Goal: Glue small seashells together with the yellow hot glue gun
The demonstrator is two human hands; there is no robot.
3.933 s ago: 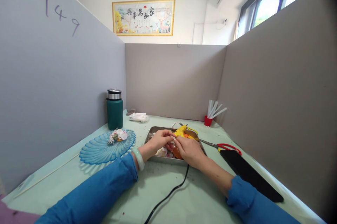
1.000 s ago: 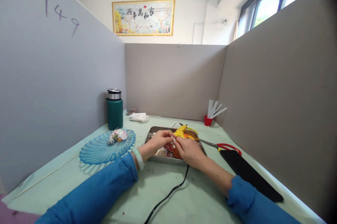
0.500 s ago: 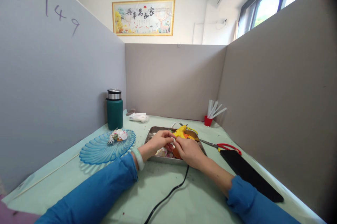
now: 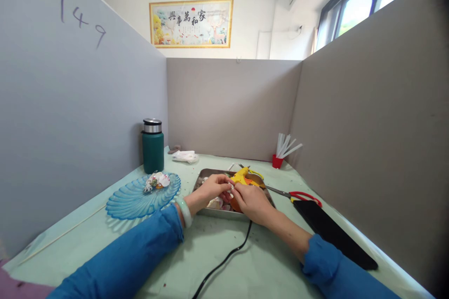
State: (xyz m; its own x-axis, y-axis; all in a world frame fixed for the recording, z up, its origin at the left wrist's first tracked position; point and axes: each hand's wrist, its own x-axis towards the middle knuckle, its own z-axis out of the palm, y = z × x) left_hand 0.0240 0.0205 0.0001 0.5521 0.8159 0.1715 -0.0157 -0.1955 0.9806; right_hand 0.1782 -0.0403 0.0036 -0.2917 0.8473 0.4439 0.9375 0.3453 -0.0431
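Observation:
My left hand (image 4: 209, 190) and my right hand (image 4: 251, 201) meet over a metal tray (image 4: 214, 212), fingers pinched together on a small pale piece between them, too small to name. The tray holds shells and small coloured bits. A yellow glue gun (image 4: 243, 176) lies in the tray just behind my fingers, its black cord (image 4: 224, 260) running toward me. I wear blue sleeves and a pale bangle (image 4: 184, 211) on the left wrist.
A blue scalloped glass plate (image 4: 135, 200) with several shells sits at the left, a green flask (image 4: 153, 146) behind it. Red-handled scissors (image 4: 296, 194), a black flat object (image 4: 331, 232) and a red cup of white sticks (image 4: 279, 158) lie right. Grey partitions enclose the table.
Almost nothing differs; both hands stay pinched together over the tray, with only slight finger shifts.

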